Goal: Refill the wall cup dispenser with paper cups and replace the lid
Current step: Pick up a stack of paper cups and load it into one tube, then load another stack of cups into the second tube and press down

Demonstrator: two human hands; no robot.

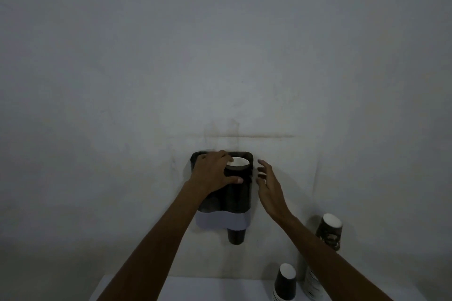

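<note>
While the dispenser hangs on the wall, its long axis runs straight up and down, with the open mouth at the top and no lid on it. Inside this mouth stands a paper cup, its white inside facing up toward the camera. At the bottom of the dispenser, below the pale band, the dark base of another cup points down.

The left hand lies on the top front of the dispenser, the fingers spread and curved over the rim and the thumb pressed across the dark front just under the cup. It touches the dispenser; whether it also grips the cup is not clear. The left forearm rises to it from below and left.

The right hand is just to the right of the dispenser, open, fingers loosely apart, holding nothing and touching nothing.

Lower right of the dispenser, two stacks of cups stand over a white surface.
</note>
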